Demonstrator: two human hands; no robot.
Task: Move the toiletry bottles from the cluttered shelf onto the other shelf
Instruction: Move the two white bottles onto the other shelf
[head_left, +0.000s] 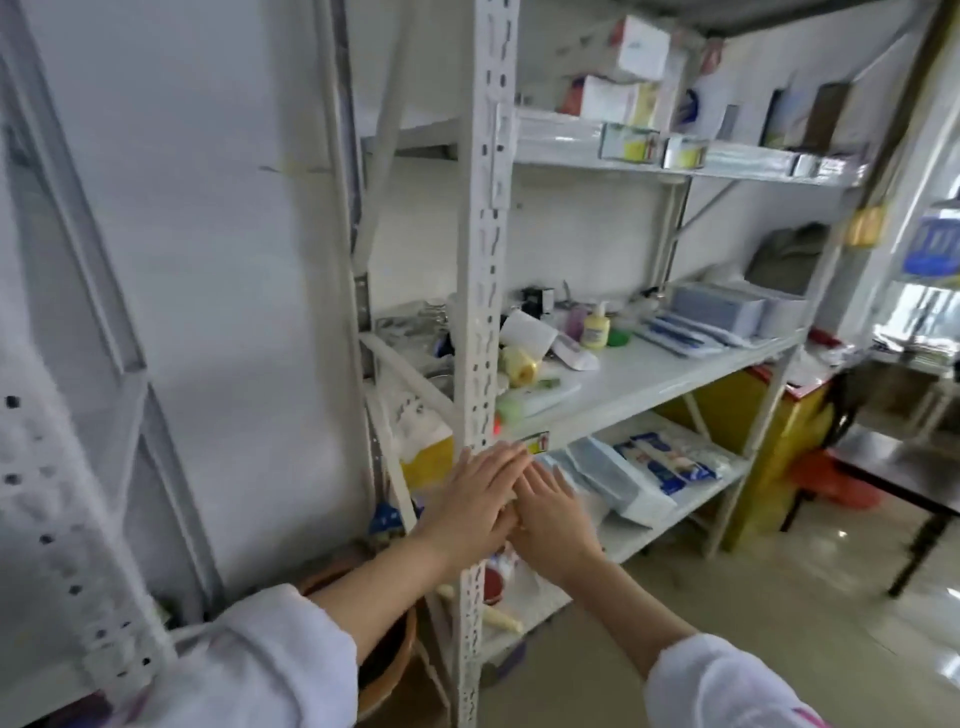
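Both hands out in front, low, near the front edge of the middle shelf (649, 384). Left hand (480, 499) flat, fingers (506, 457) straight and holding nothing, lying partly over the right hand (553, 512). Right hand flat too, fingers straight, nothing in them. Fingertips just below the front-left corner of that shelf, close to the white post (485, 291).

Small yellow bottle (595, 327) with a pump top far back on the middle shelf, near the back edge, well apart from both hands. Standing upright, long way running up and down, pump on top. Which way the pump nose points: cannot tell, too small. A pale purple bottle (576, 319) just beside it on the left, blurry. A green lid (618, 338) just to its right.

Lots of stuff in the way. A white roll (527, 332) and a yellow spool (519, 366) nearer the front-left corner, a flat white thing (574, 356) between them and the bottle.

What could go wrong, as a guess:
- Reaching straight back may bump the roll or the spool and push them off the front edge.
- A sleeve (270, 660) may drag loose bits along.
- Grabbing the tall thin bottle high up by the pump may tip it into the purple one, so both fall.
- The post may block the left arm, so a reach from the right side looks safer.
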